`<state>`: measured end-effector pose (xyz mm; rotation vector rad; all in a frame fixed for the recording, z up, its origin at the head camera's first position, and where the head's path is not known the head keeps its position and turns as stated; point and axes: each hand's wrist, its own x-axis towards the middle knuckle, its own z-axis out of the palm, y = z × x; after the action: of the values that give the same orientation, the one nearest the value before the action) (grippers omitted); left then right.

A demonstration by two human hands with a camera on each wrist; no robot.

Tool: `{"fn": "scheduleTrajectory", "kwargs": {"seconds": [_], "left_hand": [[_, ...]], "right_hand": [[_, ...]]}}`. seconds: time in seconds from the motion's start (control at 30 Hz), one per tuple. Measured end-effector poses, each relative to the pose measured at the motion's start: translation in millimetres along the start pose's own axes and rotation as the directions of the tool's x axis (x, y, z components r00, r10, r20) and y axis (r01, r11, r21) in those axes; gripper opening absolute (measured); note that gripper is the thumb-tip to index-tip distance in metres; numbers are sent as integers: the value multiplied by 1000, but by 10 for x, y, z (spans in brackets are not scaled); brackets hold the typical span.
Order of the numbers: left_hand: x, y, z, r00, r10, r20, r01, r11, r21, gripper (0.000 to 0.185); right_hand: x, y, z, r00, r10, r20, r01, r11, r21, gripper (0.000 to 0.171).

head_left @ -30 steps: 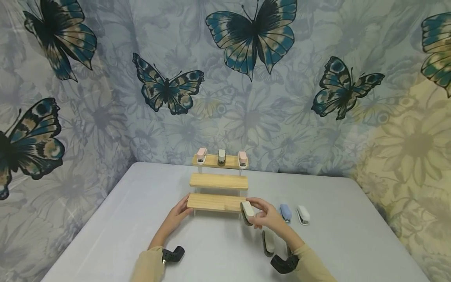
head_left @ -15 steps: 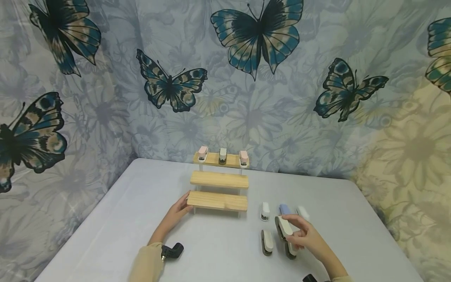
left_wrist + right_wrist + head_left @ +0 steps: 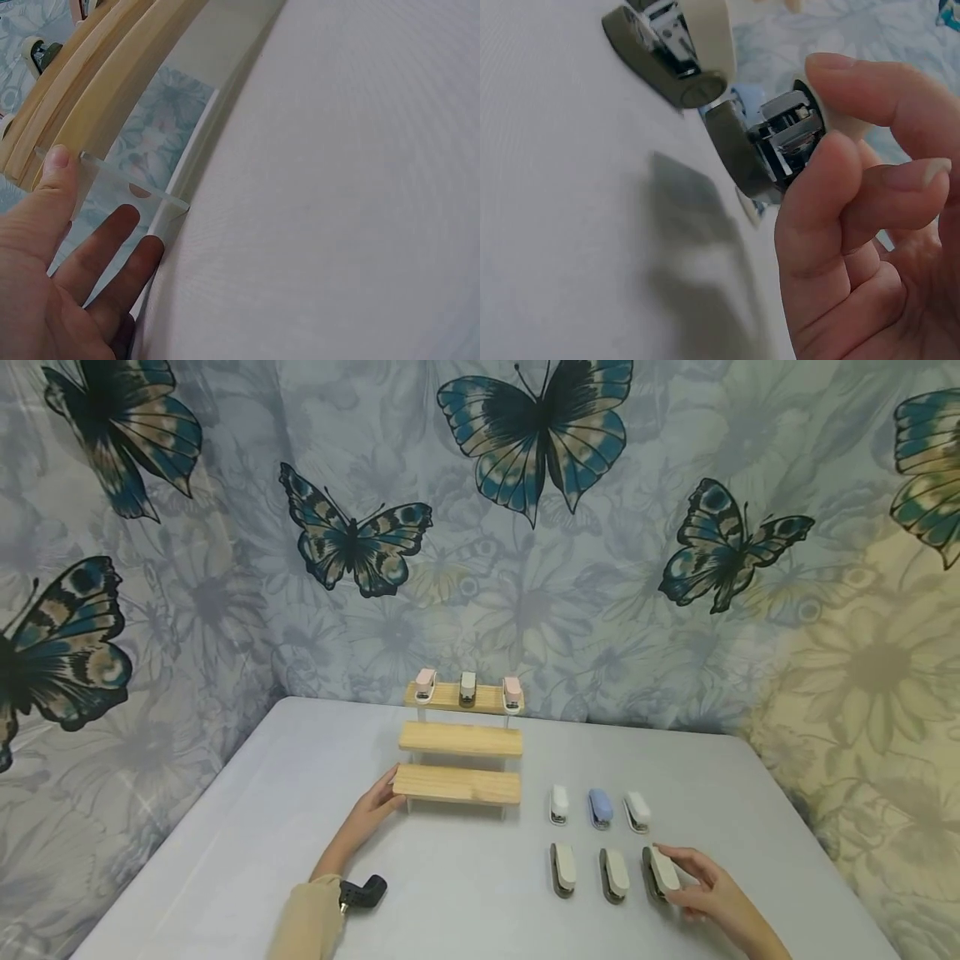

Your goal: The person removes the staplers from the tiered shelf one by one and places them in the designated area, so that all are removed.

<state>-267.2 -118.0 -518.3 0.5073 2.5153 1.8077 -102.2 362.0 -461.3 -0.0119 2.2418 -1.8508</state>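
Note:
My right hand (image 3: 708,893) pinches a cream-and-grey mini stapler (image 3: 661,872) between thumb and fingers at the right end of the front row. In the right wrist view its metal jaw faces the camera, and its shadow falls on the table, so it looks slightly raised. Beside it lie two like cream staplers (image 3: 614,875), (image 3: 563,869). My left hand (image 3: 371,814) holds the left end of the three-tier wooden display stand (image 3: 457,784). In the left wrist view the thumb (image 3: 58,169) rests on the board's end, with fingers by the clear leg (image 3: 135,180).
Behind the front row lie a white stapler (image 3: 559,804), a blue stapler (image 3: 600,807) and another white one (image 3: 637,811). On the stand's top tier sit two pink staplers (image 3: 425,683), (image 3: 512,690) with a cream-and-grey one (image 3: 468,687) between. A patterned cloth backdrop (image 3: 480,635) surrounds the white table (image 3: 225,843).
My right hand has carried the cream stapler from beside the stand's lowest tier to the right and toward me, to the end of the front row. The left hand stays at the stand.

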Motion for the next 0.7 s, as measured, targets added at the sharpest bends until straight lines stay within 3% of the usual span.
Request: {"fn": "scheduleTrajectory", "kwargs": {"seconds": [0.13,0.33,0.5,0.7], "left_hand": [[-15,3,3,1000,-14,0,14,1000,-5,60],[21,-2,13,999,-29,-14,28,1000,-7,58],[7,-2,24,999,-40,-10,40,999,-19,59],[-6,25,8,1000,3,-3,-3,1000,-19,60]], "right_hand": [[-16,93,-21,994,111,-23,-111,994,-4,50],[5,142,-11,997,76,-9,-76,997,10,54],[2,105,4,993,119,5,-120,993,24,55],[12,108,28,991,132,-5,-132,991,27,55]]}}
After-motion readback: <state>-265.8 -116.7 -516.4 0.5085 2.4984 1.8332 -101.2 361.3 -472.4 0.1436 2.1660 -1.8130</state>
